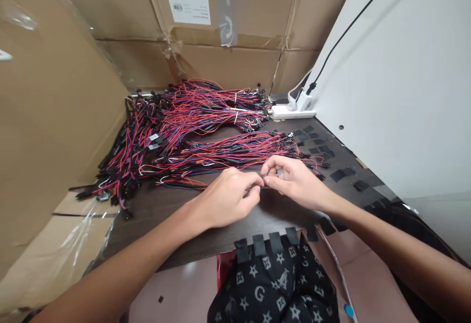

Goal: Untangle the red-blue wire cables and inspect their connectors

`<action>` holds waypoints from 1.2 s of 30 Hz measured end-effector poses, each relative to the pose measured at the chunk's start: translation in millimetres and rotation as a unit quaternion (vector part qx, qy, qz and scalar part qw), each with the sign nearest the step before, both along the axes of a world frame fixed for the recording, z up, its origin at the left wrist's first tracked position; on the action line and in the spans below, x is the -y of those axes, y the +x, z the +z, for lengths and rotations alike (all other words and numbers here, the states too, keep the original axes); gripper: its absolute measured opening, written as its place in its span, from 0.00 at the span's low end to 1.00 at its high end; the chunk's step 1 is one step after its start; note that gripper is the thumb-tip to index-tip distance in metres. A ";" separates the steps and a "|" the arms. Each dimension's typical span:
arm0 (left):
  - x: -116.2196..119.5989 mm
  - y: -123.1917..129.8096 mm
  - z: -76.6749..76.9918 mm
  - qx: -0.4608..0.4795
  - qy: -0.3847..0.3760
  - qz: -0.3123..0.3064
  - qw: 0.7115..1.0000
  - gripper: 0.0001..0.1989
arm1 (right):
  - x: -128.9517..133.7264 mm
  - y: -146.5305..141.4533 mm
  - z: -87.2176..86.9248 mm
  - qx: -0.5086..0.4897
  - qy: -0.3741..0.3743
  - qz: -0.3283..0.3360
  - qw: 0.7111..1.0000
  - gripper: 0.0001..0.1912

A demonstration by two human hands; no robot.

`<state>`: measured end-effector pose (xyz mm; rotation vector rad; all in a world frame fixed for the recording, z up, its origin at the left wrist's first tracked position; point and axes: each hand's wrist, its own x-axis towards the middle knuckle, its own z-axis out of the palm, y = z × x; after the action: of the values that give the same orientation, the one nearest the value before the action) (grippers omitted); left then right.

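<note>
Head view, L→R: cardboard sheet point(55, 117) by counter point(154, 220) edge. Red/blue/black wire harnesses point(165, 127) heaped on counter; back bunch point(217, 102) has white ties point(235, 117), near bunch point(235, 152) shows none, so looks part done, near lot left. Left hand point(224, 198) curled, fingertips up against right hand point(296, 181), which pinches something thin w/ thumb + index, too small to ID, just in front of near bunch. White power strip point(292, 112) behind. Lots of black tape tabs point(333, 176) on counter at right.
</note>
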<state>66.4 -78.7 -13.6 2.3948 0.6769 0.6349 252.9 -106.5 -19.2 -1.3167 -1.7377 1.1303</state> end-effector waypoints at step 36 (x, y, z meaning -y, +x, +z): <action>7.2 2.2 -7.6 0.084 0.038 0.022 0.995 0.07 | -0.2 5.0 7.8 -0.150 -0.258 0.038 0.953 0.15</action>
<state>68.6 -85.9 -21.2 2.3683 0.6449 0.8846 257.9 -106.4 -11.4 -1.2850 -1.3239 1.8139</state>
